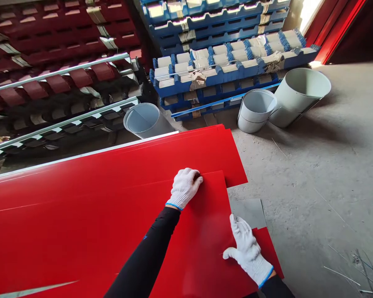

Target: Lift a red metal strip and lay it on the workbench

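Note:
A top red metal sheet [202, 231] lies on a stack of larger red sheets [96, 186]. My left hand [185, 187], in a white knit glove, is curled over the far edge of the top sheet, fingers closed on it. My right hand [245, 248], also gloved, grips the sheet's right edge with the thumb on top and the fingers under or along the edge. Both forearms wear black sleeves. A grey sheet corner [250, 211] shows beneath, just beyond my right hand.
Three grey sheet-metal rolls stand on the concrete floor: one [144, 120] behind the stack, two [256, 109] [298, 95] to the right. Blue profiled panels [224, 62] and dark red ones [49, 54] are stacked behind. Thin metal offcuts [342, 275] litter the floor at the right.

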The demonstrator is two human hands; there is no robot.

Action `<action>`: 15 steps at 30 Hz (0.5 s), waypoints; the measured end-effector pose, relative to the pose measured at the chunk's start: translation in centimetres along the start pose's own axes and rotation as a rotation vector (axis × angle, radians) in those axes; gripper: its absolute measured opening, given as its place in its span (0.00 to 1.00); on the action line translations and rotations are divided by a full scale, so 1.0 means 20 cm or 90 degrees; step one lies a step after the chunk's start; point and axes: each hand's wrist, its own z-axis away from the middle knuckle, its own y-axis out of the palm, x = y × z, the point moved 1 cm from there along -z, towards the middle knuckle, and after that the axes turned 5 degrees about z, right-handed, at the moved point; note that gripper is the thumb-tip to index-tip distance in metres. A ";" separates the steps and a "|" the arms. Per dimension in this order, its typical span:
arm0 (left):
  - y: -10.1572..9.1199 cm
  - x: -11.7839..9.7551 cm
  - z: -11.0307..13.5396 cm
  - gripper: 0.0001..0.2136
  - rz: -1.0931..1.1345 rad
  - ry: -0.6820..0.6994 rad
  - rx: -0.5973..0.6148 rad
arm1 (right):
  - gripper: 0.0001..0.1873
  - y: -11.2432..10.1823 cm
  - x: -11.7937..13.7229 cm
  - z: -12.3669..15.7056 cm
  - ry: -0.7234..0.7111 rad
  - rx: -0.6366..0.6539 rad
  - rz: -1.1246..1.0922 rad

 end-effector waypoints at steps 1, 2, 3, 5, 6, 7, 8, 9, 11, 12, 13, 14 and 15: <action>-0.01 -0.01 -0.03 0.11 -0.002 -0.014 0.018 | 0.93 0.01 0.00 0.00 0.004 0.004 -0.020; -0.02 -0.02 -0.05 0.13 -0.010 -0.028 0.039 | 0.89 0.01 -0.01 -0.01 0.013 0.004 -0.039; -0.03 -0.02 -0.08 0.16 -0.024 -0.042 0.062 | 0.84 0.00 -0.02 -0.02 0.027 0.004 -0.058; -0.05 -0.04 -0.13 0.20 -0.058 -0.067 0.098 | 0.73 -0.02 -0.04 -0.05 0.052 0.018 -0.106; -0.05 -0.05 -0.14 0.21 -0.067 -0.075 0.110 | 0.66 -0.04 -0.04 -0.07 0.061 0.036 -0.142; -0.06 -0.05 -0.16 0.21 -0.067 -0.081 0.117 | 0.58 -0.07 -0.05 -0.10 0.073 0.057 -0.186; -0.06 -0.05 -0.17 0.19 -0.057 -0.086 0.121 | 0.49 -0.09 -0.05 -0.13 0.091 0.076 -0.239; -0.06 -0.05 -0.17 0.18 -0.040 -0.090 0.121 | 0.42 -0.11 -0.04 -0.16 0.115 0.089 -0.302; -0.06 -0.04 -0.17 0.16 0.000 -0.097 0.114 | 0.34 -0.14 -0.02 -0.23 0.183 0.092 -0.444; -0.06 -0.03 -0.16 0.15 0.019 -0.100 0.110 | 0.33 -0.14 0.00 -0.26 0.228 0.082 -0.519; -0.06 -0.03 -0.16 0.16 0.035 -0.103 0.108 | 0.33 -0.15 0.02 -0.29 0.275 0.065 -0.594; -0.06 -0.02 -0.15 0.16 0.048 -0.105 0.108 | 0.34 -0.15 0.04 -0.32 0.321 0.040 -0.663; -0.06 -0.02 -0.15 0.16 0.058 -0.108 0.110 | 0.35 -0.14 0.06 -0.34 0.362 0.009 -0.722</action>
